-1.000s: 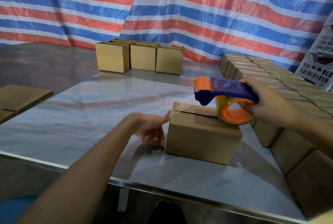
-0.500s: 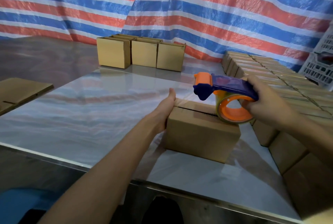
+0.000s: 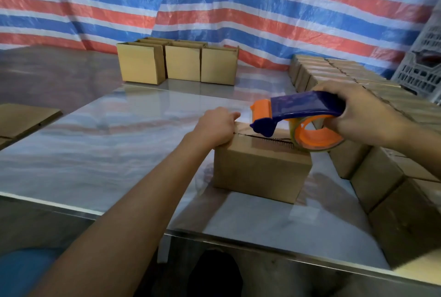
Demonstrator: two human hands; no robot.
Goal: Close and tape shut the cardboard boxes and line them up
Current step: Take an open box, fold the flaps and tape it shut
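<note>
A small cardboard box (image 3: 260, 172) stands on the shiny table (image 3: 107, 148), its top flaps folded shut with a dark seam along the middle. My left hand (image 3: 216, 127) lies over the box's top left edge, fingers curled on it. My right hand (image 3: 362, 115) grips the handle of a blue and orange tape dispenser (image 3: 300, 108). The dispenser hovers just above the seam, its orange roll (image 3: 317, 136) near the box's right end. A thin strip of clear tape seems to run from the dispenser towards my left hand.
Closed boxes (image 3: 381, 172) stand in rows along the table's right side, close to the box being worked on. Several open boxes (image 3: 181, 62) sit at the back by the striped tarp. Flat cardboard (image 3: 21, 117) lies at the left; a white crate (image 3: 422, 74) stands far right.
My left hand has climbed from the box's left side up onto its top left edge. The dispenser has stayed above the seam in my right hand.
</note>
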